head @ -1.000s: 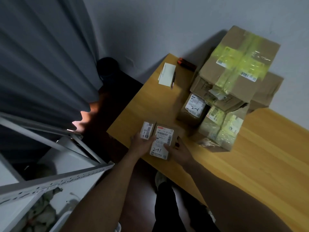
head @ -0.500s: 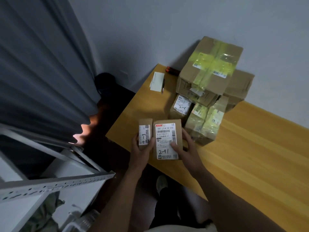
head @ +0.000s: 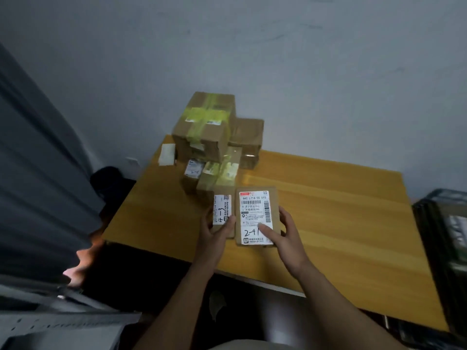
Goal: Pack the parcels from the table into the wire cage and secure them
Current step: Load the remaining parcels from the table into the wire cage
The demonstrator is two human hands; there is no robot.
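Observation:
My left hand [head: 214, 231] grips a narrow cardboard parcel [head: 222, 205] whose white label reads 4-3. My right hand [head: 283, 233] grips a wider parcel [head: 255, 210] labelled 2-41, thumb on the label. Both parcels are held side by side above the near left part of the yellow wooden table [head: 328, 210]. Behind them a stack of cardboard parcels [head: 209, 132] with yellow-green tape stands at the table's far left corner against the wall. A white metal frame [head: 63, 322], possibly part of the cage, shows at the bottom left.
A small white paper [head: 167, 154] lies left of the stack. A grey curtain [head: 38, 173] hangs along the left. A dark crate [head: 444, 236] stands at the table's right end. The wall [head: 278, 59] runs behind the table.
The two parcels have come up off the table, held higher and closer to the camera. The view has swung up and right, so the stack looks farther away and the dark crate has appeared.

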